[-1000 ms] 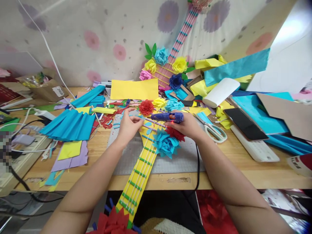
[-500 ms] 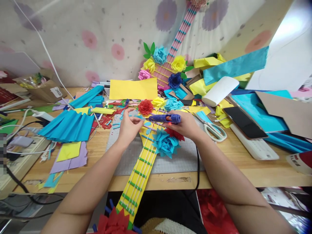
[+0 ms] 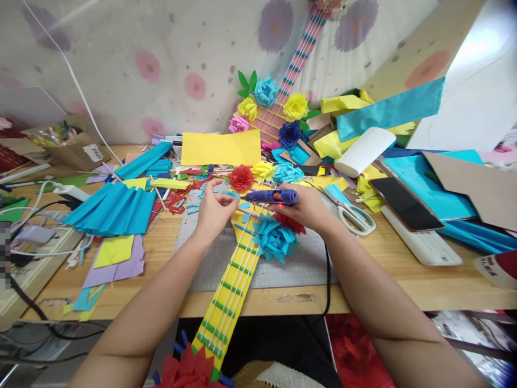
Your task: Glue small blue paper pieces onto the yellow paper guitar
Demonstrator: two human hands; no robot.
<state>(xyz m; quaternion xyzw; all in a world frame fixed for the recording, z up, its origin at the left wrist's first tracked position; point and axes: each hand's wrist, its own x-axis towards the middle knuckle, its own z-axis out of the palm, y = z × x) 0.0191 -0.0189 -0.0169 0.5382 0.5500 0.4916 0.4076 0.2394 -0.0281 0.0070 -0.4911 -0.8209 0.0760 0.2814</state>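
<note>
My right hand (image 3: pixel 309 207) grips a blue glue gun (image 3: pixel 270 196) with a lit red light, its nozzle pointing left. The nozzle reaches the fingertips of my left hand (image 3: pixel 216 207), which are pinched together; a small light blue piece seems to show there, too small to make out. Below both hands lies a yellow paper guitar (image 3: pixel 228 288) with green frets and white strings, its neck running off the table toward me. On it are a red flower (image 3: pixel 241 178), a light blue flower (image 3: pixel 276 237), and a red flower (image 3: pixel 183 369) at the neck's end.
Scissors (image 3: pixel 355 218) and a phone (image 3: pixel 406 203) lie to the right. Pleated blue paper (image 3: pixel 113 210) and scraps cover the left. A pink paper guitar (image 3: pixel 278 110) leans at the back behind a yellow sheet (image 3: pixel 221 148). The gun's black cord (image 3: pixel 328 275) hangs over the table edge.
The glue gun has shifted slightly left, bringing its nozzle to my left fingertips. My left hand stays almost still, and the view has shifted a little.
</note>
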